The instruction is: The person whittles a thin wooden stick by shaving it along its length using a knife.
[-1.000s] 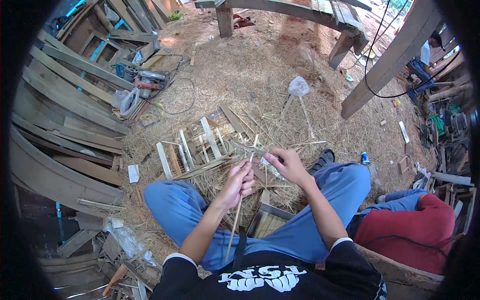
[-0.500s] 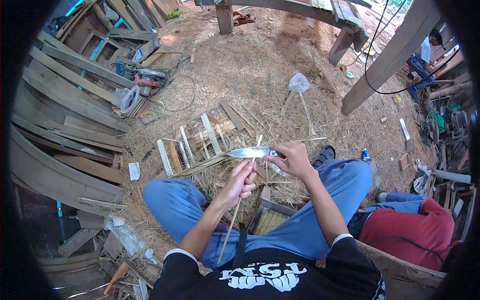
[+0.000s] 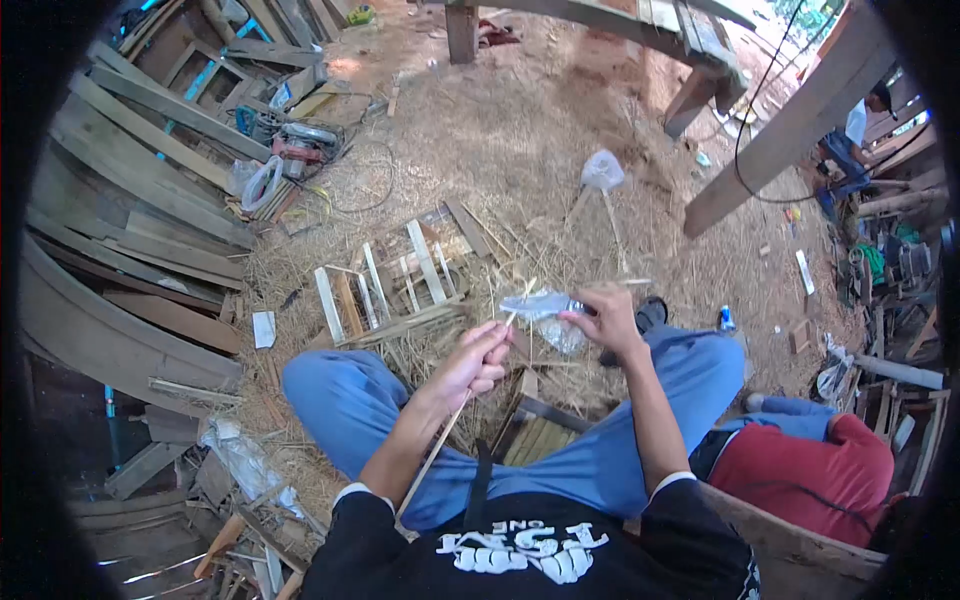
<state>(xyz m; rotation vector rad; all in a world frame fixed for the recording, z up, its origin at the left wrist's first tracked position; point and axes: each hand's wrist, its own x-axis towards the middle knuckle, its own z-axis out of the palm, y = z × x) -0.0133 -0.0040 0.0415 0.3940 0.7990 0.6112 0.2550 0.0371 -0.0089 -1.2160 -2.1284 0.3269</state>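
My left hand (image 3: pixel 472 362) is closed around a thin wooden strip (image 3: pixel 432 458), whose tail slants down past my wrist toward my lap. In my right hand (image 3: pixel 608 320) is a knife (image 3: pixel 537 304), its broad blade pointing left. The blade lies close to the strip's upper end, just above my left fingertips; whether the two touch I cannot tell. Below the blade, a clear plastic bag (image 3: pixel 564 336) rests on the ground. A dark-edged box (image 3: pixel 562 413) of pale sticks sits between my legs.
Slatted wooden frames (image 3: pixel 428 262) lie ahead on the straw-like shavings. Planks (image 3: pixel 140 215) and power tools (image 3: pixel 300 145) are at the left. A thick post (image 3: pixel 780 130) slants at the right. One person in red (image 3: pixel 805 470) is close at right; another person (image 3: pixel 848 145) is farther back.
My right hand and the knife have shifted to the right. My left hand has dropped slightly down and left, and the strip's tail has swung left. The camera view has moved a little.
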